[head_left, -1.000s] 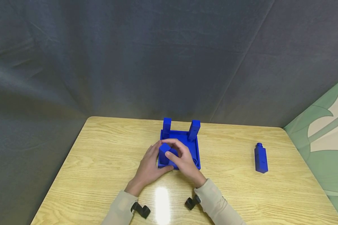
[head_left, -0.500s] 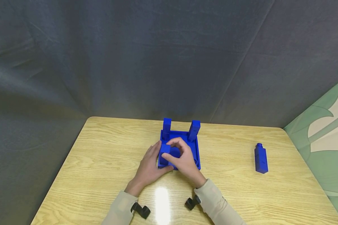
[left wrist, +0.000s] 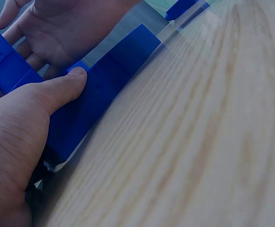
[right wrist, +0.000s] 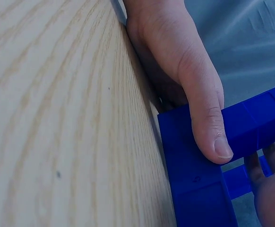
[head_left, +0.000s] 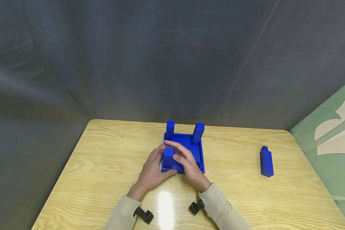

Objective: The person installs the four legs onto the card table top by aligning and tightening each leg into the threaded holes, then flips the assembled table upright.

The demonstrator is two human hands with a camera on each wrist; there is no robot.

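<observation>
A square blue tray [head_left: 201, 151] with low walls lies on the wooden table. My left hand [head_left: 150, 172] grips its near left corner, the thumb on the front wall [left wrist: 97, 80]. At that corner stands a square blue post [head_left: 168, 158], marked with small digits in the left wrist view. My right hand [head_left: 189, 164] is beside the post, fingers reaching behind it and thumb just off its right side. In the right wrist view, the right fingers [right wrist: 254, 170] lie along the post [right wrist: 251, 125]. Whether they touch it I cannot tell.
Two more blue posts stand at the tray's far corners, left [head_left: 170, 129] and right [head_left: 198, 132]. A round ring [head_left: 199, 165] marks the near right corner. Another blue post [head_left: 266, 163] with a narrow round end lies on the table [head_left: 233, 191] at right. A dark curtain [head_left: 172, 64] hangs behind.
The post at the near left corner has turned from its angle of a second ago. My right thumb has come off its face, and the fingers have stretched behind it. My left hand stays put.
</observation>
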